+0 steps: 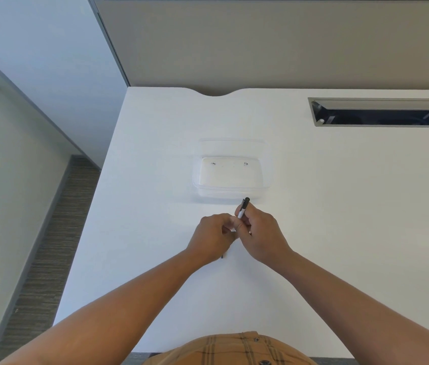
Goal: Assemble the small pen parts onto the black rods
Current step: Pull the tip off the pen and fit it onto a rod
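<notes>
over the white desk (155, 180) the right hand (263, 233) grips a black rod (243, 208), the left hand (212, 238) curled shut beside it.

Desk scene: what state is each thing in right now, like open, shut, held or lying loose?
Pen: held tilted in the right hand.
Left hand: closed at the pen's lower end; what it pinches is hidden.
Clear container: lidless, two tiny dark parts inside.
Desk cable hatch: flap raised.
</notes>
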The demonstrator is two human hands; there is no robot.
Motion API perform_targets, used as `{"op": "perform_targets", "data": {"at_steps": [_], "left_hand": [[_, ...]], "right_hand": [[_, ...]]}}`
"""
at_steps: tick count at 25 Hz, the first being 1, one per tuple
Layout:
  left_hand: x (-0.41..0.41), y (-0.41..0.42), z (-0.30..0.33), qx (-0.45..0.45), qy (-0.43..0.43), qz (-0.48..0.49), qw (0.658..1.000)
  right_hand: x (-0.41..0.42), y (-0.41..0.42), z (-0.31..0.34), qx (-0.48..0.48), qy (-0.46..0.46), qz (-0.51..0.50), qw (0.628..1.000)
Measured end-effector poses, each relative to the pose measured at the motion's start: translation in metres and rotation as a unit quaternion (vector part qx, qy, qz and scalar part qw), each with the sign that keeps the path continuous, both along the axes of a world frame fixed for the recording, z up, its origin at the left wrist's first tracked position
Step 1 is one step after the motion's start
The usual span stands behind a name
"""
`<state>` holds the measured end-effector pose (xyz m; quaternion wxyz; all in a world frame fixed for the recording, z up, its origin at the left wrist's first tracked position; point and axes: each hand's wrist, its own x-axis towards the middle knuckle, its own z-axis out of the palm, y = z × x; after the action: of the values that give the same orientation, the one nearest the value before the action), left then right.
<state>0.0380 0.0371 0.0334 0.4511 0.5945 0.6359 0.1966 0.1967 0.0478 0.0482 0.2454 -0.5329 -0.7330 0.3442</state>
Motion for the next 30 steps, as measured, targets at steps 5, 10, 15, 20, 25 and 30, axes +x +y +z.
{"op": "perform_targets", "data": {"at_steps": [5, 10, 15, 20, 25, 30], "left_hand": [[-0.002, -0.002, -0.003, 0.006, -0.033, 0.054, 0.998], [-0.009, 0.002, 0.001, -0.080, -0.179, 0.148, 0.969], [-0.013, 0.001, 0.003, -0.149, -0.341, 0.198, 0.907], [-0.015, -0.003, 0.005, -0.192, -0.357, 0.219, 0.887], [-0.015, -0.010, 0.012, -0.096, -0.101, 0.145, 0.980], [-0.030, -0.016, 0.003, 0.384, 0.274, -0.127, 0.872]], "right_hand": [[0.005, -0.001, -0.002, -0.052, 0.039, 0.014, 0.998], [0.009, -0.003, -0.009, -0.071, -0.009, 0.022, 0.997], [0.005, -0.002, -0.012, -0.087, -0.004, 0.015, 0.996], [0.003, -0.001, -0.012, -0.077, -0.016, 0.022, 0.997], [0.005, -0.003, -0.012, -0.055, -0.051, 0.028, 0.997], [0.007, -0.006, -0.011, -0.031, -0.096, 0.063, 0.993]]}}
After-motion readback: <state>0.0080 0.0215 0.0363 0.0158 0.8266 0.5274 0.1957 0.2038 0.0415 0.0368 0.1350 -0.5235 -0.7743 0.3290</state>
